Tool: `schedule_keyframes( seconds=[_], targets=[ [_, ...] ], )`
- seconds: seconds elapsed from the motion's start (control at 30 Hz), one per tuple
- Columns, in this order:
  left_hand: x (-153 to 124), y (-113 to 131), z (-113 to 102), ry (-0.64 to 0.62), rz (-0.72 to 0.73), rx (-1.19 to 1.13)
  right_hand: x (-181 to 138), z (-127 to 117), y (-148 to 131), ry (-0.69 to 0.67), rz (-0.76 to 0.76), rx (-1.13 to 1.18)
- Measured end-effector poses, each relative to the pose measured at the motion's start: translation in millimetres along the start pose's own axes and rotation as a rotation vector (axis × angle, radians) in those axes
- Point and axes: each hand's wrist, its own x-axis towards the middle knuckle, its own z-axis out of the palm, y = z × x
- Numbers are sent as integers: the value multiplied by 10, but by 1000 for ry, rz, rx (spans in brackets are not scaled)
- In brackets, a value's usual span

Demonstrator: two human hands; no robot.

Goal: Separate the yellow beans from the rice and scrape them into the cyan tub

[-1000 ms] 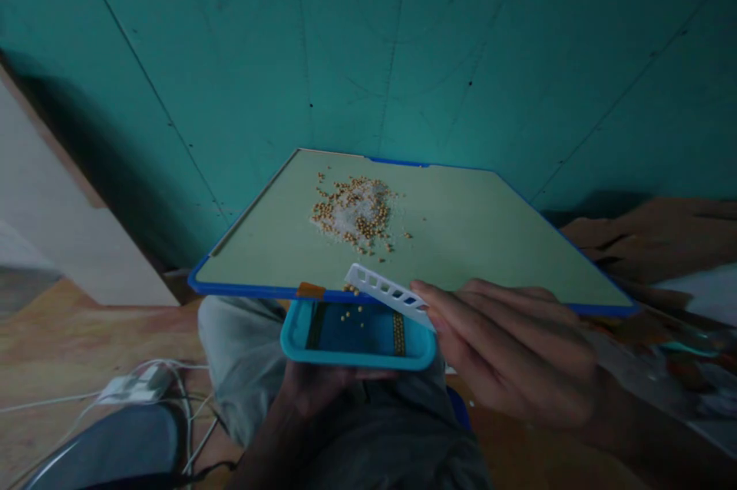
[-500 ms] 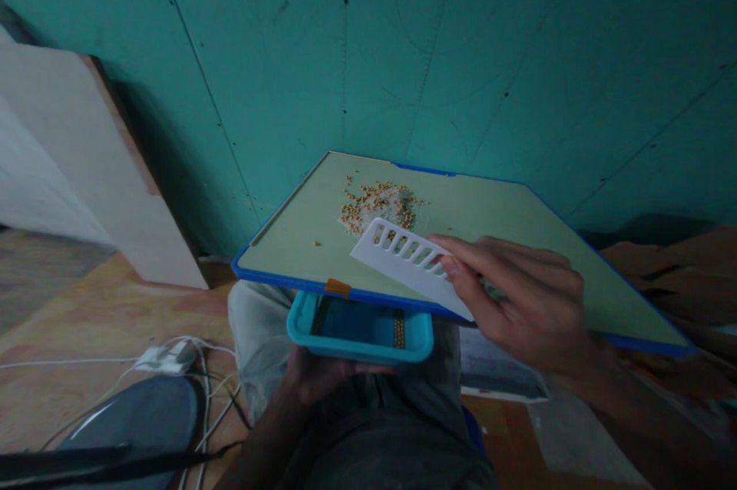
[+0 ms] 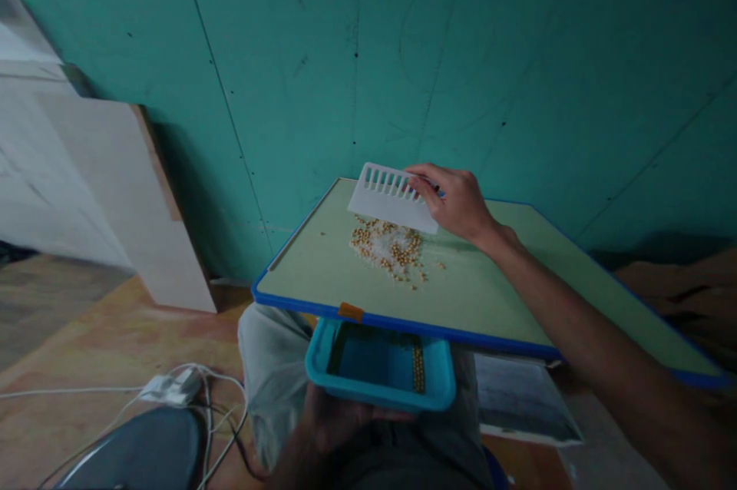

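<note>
My right hand (image 3: 452,200) pinches a white slotted plastic scraper (image 3: 389,197) and holds it on the far side of a small pile of yellow grains mixed with white grains (image 3: 388,245). The pile lies on a pale green board with a blue rim (image 3: 489,298). My left hand (image 3: 339,421) grips a turquoise tray (image 3: 380,363) from beneath, just under the board's near edge. A few grains lie along one side inside the tray.
A teal wall stands right behind the board. A white power strip with cables (image 3: 171,388) lies on the wooden floor at the left, beside a dark round object (image 3: 135,455). A pale panel (image 3: 97,190) leans at the left. Papers lie under the board.
My right hand has carried the scraper from the board's near edge across to the far side of the grain pile. The tray has stayed under the edge.
</note>
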Motion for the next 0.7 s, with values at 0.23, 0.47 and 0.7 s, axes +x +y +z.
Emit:
schedule_keyframes(
  seconds=[0.23, 0.47, 0.7],
  targets=[
    [358, -324, -111, -90, -99, -42, -261, -155, 504, 23, 70, 66],
    [268, -194, -355, -191, 14, 19, -401, -351, 675, 99, 187, 49],
    [238, -186, -443, -244, 55, 40, -444, -380, 732, 107, 171, 26]
  ],
)
